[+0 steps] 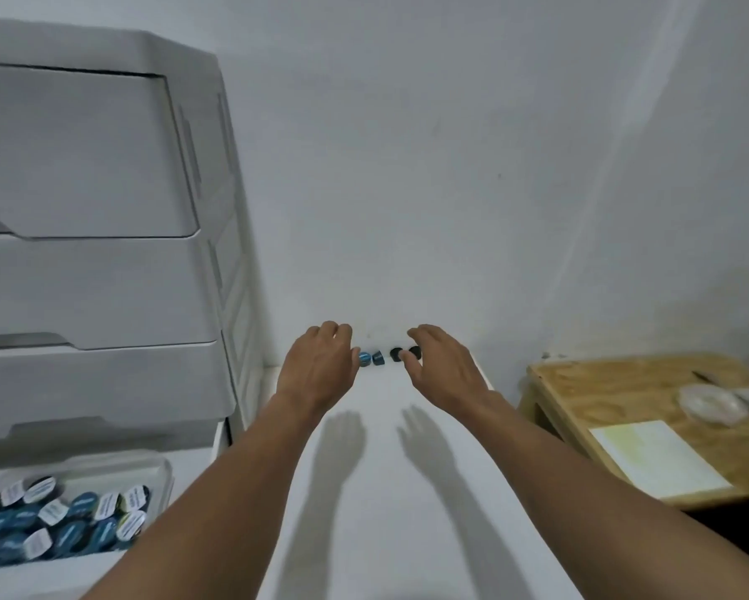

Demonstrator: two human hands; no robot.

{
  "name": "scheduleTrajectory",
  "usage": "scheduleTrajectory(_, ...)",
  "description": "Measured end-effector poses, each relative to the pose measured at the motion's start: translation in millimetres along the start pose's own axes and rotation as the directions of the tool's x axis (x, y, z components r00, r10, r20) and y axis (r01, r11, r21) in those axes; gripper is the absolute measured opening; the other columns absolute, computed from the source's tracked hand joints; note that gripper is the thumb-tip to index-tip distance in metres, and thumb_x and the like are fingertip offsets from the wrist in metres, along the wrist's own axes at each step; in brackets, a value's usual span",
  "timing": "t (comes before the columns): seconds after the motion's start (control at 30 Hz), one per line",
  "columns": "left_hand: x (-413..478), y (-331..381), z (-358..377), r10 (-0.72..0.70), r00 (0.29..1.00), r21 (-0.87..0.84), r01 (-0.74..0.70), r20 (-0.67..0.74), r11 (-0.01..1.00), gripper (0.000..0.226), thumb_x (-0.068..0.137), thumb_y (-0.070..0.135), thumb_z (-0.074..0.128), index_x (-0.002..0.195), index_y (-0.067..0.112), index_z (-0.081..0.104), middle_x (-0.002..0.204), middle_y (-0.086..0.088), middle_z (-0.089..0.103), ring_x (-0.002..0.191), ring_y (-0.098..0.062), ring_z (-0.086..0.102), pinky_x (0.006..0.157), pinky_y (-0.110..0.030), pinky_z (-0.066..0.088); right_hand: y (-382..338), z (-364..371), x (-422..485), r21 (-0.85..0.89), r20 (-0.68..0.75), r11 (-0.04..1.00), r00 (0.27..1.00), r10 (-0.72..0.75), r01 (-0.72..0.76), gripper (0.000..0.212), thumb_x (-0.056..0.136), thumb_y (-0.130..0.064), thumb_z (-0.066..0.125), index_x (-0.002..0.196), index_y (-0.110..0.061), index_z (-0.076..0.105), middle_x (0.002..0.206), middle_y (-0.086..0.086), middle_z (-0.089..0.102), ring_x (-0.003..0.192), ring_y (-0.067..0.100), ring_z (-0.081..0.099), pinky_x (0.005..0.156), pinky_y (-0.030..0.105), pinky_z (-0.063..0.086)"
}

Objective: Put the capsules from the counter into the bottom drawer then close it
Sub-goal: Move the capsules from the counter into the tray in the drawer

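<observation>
I am hovering both hands at the back of the worktop [385, 491], where four capsules are sitting in a short row against the wall [407, 166]. The two blue capsules [366, 359] are lying just beside my left hand [320, 365], and the two black capsules [396, 353] are lying under my right hand [442, 365]. My right hand is hanging loosely spread, with the thumb in front of one black capsule and nothing pinched yet. My left fingers are curling down out of sight behind the back of the hand, so I cannot tell whether they are holding anything. The bottom drawer [160, 474] is standing pulled out at my lower left, well apart from the row and already crowded with capsules.

My main worry is that I am going for two at a time with each hand. These look small, smooth and rounded, so a sloppy pinch could be squirting one sideways along the wall or off the right edge toward the wooden table [602, 396]. The carry is also crossing open worktop, and a loose grip there is risking a drop short of the drawer. With the drawer this full, a capsule left riding high could be jamming against the drawer unit [104, 288] when I am pushing it shut.
</observation>
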State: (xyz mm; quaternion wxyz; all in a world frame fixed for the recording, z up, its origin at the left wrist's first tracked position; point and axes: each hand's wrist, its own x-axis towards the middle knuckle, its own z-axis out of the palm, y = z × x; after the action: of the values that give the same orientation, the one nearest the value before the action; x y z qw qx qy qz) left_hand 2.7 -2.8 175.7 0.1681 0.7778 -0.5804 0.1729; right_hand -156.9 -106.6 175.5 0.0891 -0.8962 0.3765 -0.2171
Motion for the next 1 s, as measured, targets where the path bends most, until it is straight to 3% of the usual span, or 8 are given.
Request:
scheduleTrajectory(0.13,34,-9,40,0.017,0.999,-0.017,-0.017,0.042,1.000,0.019,0.083,0.023,0.065,0.086,0.005,0.062,0.080,-0.011,0.065,0.067,-0.030,0.060,0.055,-0.033,0.045,24,29,41,-0.004,0.048,1.000,0.998,0.027,-0.027,0.028,0.094,-0.024,0.047,0.108,-0.002,0.057,0.109,0.008,0.060,0.100,0.028,0.058,0.086,0.040,0.047)
scheduleTrajectory(0.4,74,-30,112,-0.024,0.988,-0.017,0.027,0.153,0.999,0.030,0.096,0.032,0.044,0.112,0.008,0.054,0.108,-0.011,0.060,0.093,-0.030,0.056,0.075,-0.036,0.043,65,90,99,-0.039,0.188,0.999,0.982,-0.002,0.009,0.030,0.095,-0.031,0.045,0.111,-0.009,0.058,0.113,0.007,0.059,0.105,0.026,0.056,0.087,0.035,0.046)
scheduleTrajectory(0.67,106,-42,191,-0.048,0.973,-0.069,0.065,0.228,0.996,0.028,0.093,0.027,0.051,0.111,0.007,0.059,0.104,-0.011,0.062,0.089,-0.031,0.058,0.070,-0.036,0.044,105,151,153,0.004,0.259,1.000,0.966,-0.020,0.020,0.030,0.095,-0.026,0.047,0.116,-0.007,0.057,0.116,0.007,0.058,0.110,0.028,0.054,0.089,0.035,0.043)
scheduleTrajectory(0.8,124,-47,237,-0.072,0.962,-0.122,0.107,0.262,0.987,0.027,0.092,0.023,0.052,0.113,0.008,0.060,0.107,-0.011,0.063,0.092,-0.031,0.059,0.074,-0.037,0.048,123,192,171,0.045,0.225,0.996,0.971,-0.086,0.078,0.022,0.085,-0.011,0.064,0.103,0.001,0.065,0.100,0.015,0.066,0.089,0.033,0.065,0.074,0.037,0.053)
scheduleTrajectory(0.9,133,-53,274,-0.098,0.946,-0.149,0.150,0.309,0.977,0.026,0.092,0.021,0.053,0.114,0.010,0.060,0.107,-0.009,0.063,0.091,-0.029,0.058,0.076,-0.038,0.051,134,219,184,0.059,0.275,0.997,0.960,-0.058,0.044,0.032,0.092,-0.016,0.058,0.123,-0.007,0.058,0.122,0.008,0.061,0.109,0.023,0.058,0.093,0.028,0.046)
scheduleTrajectory(1.0,141,-60,303,-0.121,0.929,-0.168,0.189,0.349,0.967,0.028,0.093,0.023,0.054,0.118,0.012,0.059,0.111,-0.006,0.061,0.095,-0.026,0.058,0.081,-0.038,0.051,144,244,196,0.062,0.320,0.997,0.946,-0.058,0.041,0.035,0.094,-0.017,0.055,0.128,-0.009,0.054,0.128,0.008,0.057,0.113,0.021,0.056,0.096,0.028,0.044)
